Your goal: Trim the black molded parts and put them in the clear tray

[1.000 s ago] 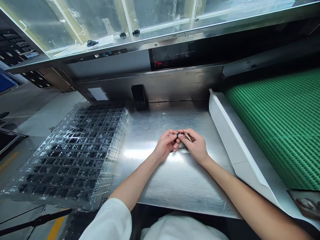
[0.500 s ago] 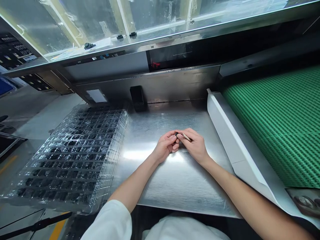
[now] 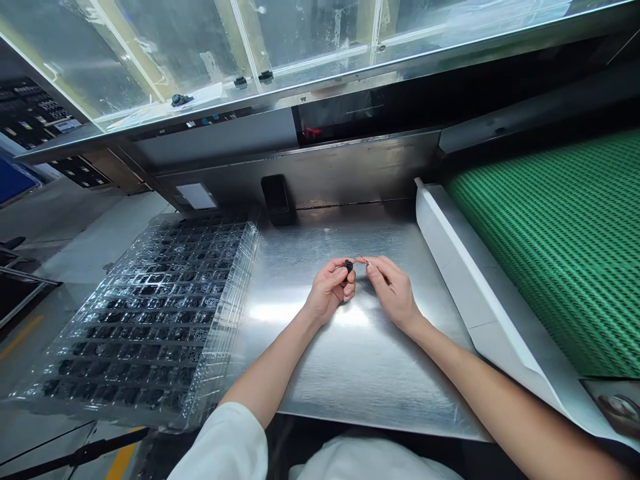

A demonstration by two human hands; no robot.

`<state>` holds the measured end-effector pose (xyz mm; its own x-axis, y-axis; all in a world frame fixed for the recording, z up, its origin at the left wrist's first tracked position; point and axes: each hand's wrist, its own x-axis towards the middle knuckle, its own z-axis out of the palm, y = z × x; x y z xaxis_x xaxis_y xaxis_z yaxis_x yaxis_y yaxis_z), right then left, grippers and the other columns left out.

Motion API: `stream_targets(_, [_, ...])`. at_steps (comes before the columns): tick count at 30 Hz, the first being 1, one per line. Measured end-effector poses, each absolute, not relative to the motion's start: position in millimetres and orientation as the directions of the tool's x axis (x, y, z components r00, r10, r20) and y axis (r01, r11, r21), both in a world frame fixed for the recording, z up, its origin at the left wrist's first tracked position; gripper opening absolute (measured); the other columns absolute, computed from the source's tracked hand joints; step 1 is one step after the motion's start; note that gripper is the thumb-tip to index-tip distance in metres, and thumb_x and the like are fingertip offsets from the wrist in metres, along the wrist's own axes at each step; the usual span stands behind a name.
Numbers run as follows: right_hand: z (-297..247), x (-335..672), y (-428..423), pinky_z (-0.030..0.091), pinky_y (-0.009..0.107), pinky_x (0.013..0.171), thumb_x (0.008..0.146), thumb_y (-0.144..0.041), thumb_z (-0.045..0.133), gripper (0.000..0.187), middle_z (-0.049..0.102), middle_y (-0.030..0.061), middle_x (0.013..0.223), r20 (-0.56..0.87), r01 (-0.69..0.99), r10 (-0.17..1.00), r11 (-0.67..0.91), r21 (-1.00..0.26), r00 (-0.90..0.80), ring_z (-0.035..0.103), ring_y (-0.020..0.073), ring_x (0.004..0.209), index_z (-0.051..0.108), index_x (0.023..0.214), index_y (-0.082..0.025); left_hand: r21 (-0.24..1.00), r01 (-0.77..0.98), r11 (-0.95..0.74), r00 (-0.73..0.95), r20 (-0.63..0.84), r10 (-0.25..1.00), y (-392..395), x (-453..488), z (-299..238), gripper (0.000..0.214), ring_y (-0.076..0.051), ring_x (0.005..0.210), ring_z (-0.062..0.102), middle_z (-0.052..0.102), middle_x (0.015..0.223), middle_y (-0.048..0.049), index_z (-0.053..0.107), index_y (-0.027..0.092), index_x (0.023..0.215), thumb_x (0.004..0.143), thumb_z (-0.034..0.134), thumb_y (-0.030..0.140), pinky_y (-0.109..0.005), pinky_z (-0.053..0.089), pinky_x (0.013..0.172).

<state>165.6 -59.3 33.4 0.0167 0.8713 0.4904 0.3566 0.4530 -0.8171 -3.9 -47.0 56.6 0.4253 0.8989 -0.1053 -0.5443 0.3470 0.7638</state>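
Observation:
Over the middle of a steel worktop (image 3: 350,360), my left hand (image 3: 331,289) pinches a small black round part (image 3: 349,266) between thumb and fingertips. My right hand (image 3: 393,288) is just to its right, fingers pinched on a thin wire-like piece (image 3: 364,261) that reaches toward the part. The two hands are a short gap apart. What the thin piece is I cannot make out.
A stack of clear plastic trays (image 3: 150,313) holding several small black parts lies at the left. A white guide (image 3: 465,280) borders a green ribbed conveyor belt (image 3: 560,247) at the right. A black block (image 3: 276,199) stands at the back wall under a glass-fronted shelf (image 3: 300,53).
The hands were pressed together on the black part; now they have drawn slightly apart, the left keeping the part and the right holding the thin piece.

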Motion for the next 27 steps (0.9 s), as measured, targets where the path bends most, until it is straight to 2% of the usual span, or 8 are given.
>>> stream_targets(3, [33,165,-60,0.043,0.033,0.069,0.112,-0.056,0.047,0.045,0.068,0.0055,0.089,0.484,0.425,0.874,0.455,-0.782,-0.045,0.060,0.0210,0.077,0.075,0.103,-0.021,0.770,-0.555,0.315,0.395,-0.089,0.915,-46,-5,56,0.046,-0.008,0.055,0.047,0.057,0.077,0.0012,0.062,0.018,0.110,0.076,0.086,0.037,-0.022,0.033,0.051])
stream_targets(6, [28,164,-60,0.043,0.032,0.070,0.111,-0.054,0.051,0.042,0.070,0.0037,0.090,0.478,0.476,0.876,0.447,-0.757,-0.064,0.062,0.0198,0.077,0.074,0.097,-0.022,0.774,-0.563,0.289,0.372,-0.074,0.925,-45,-5,55,0.048,-0.009,0.055,0.047,0.058,0.076,0.0012,0.061,0.019,0.112,0.076,0.086,0.037,-0.022,0.032,0.049])
stream_targets(14, [25,165,-58,0.039,0.031,0.067,0.111,-0.056,0.051,0.045,0.066,0.0018,0.080,0.495,0.521,0.866,0.458,-0.720,-0.077,0.059,0.0183,0.072,0.070,0.090,-0.022,0.792,-0.561,0.240,0.330,-0.052,0.942,-45,-5,60,0.052,-0.008,0.052,0.046,0.059,0.074,0.0022,0.060,0.019,0.112,0.074,0.089,0.040,-0.022,0.031,0.047])
stream_targets(27, [29,163,-60,0.039,0.032,0.066,0.110,-0.060,0.049,0.048,0.067,0.0029,0.079,0.492,0.549,0.868,0.446,-0.707,-0.071,0.060,0.0188,0.071,0.072,0.091,-0.022,0.779,-0.571,0.257,0.344,-0.057,0.937,-43,-8,55,0.049,-0.008,0.052,0.045,0.057,0.073,0.0024,0.063,0.017,0.111,0.075,0.088,0.037,-0.022,0.029,0.048])
